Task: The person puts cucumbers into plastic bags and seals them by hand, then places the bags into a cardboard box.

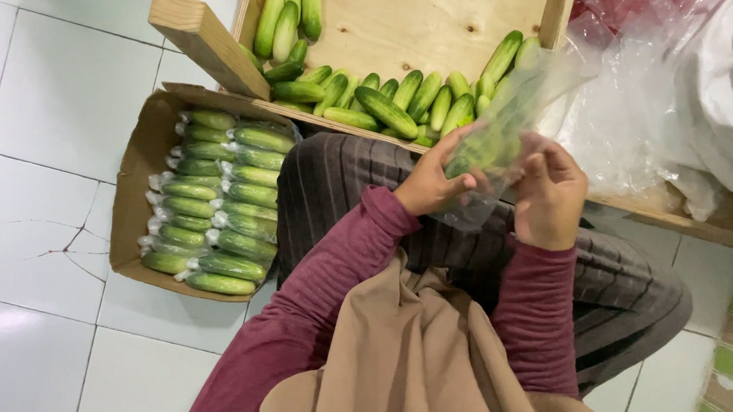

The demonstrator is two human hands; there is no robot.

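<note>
My left hand (pixel 435 180) and my right hand (pixel 552 193) both hold a clear plastic bag (pixel 511 113) with a green cucumber (pixel 484 149) inside it, above my lap. The left thumb and fingers pinch the bag's lower end around the cucumber. My right hand grips the bag's other side. Just beyond my hands, a wooden crate (pixel 424 19) holds several loose cucumbers (pixel 385 110).
A cardboard box (pixel 133 183) on the white tiled floor at my left holds several bagged cucumbers (pixel 219 195) in two rows. A heap of clear plastic bags (pixel 651 103) lies at the right on the crate's edge. My striped trousers (pixel 627 283) fill the middle.
</note>
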